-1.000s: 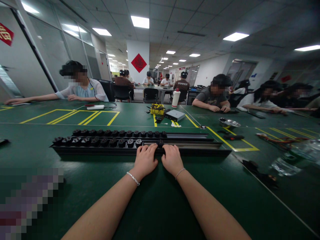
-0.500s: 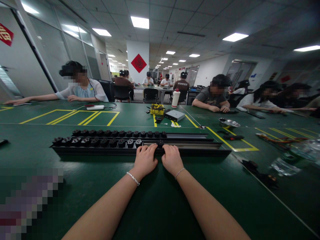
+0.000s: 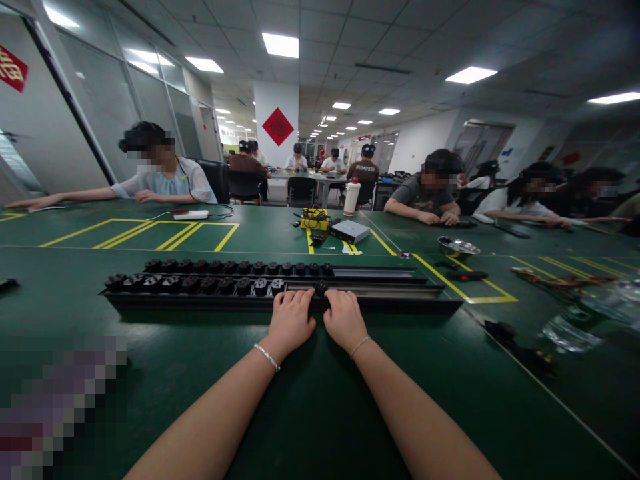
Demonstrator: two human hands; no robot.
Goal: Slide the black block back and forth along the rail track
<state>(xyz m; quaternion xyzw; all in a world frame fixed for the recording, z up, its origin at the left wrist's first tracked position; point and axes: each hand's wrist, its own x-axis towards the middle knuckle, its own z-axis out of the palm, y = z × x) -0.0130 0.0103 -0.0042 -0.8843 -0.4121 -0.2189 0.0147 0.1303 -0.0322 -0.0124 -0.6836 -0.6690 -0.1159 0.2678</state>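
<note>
Two long black power track rails lie side by side across the green table. Several round black track sockets (image 3: 225,285) fill the left part of the near rail (image 3: 400,305), and more sit along the far rail (image 3: 375,273). One single black track socket (image 3: 321,287) stands apart from that row, near the rail's middle. My left hand (image 3: 293,320) has its curled fingertips at this socket's left side. From the right, my right hand (image 3: 346,320) meets it with bent fingers. Both thumbs are low against the rail's front wall; the exact finger contact is partly hidden.
Beyond the rails are a yellow box with black cables (image 3: 314,219), a grey box (image 3: 350,231) and a white bottle (image 3: 352,197). A metal bowl (image 3: 457,247), wires (image 3: 550,279) and clear plastic (image 3: 573,333) lie rightward. Several people sit around the tables.
</note>
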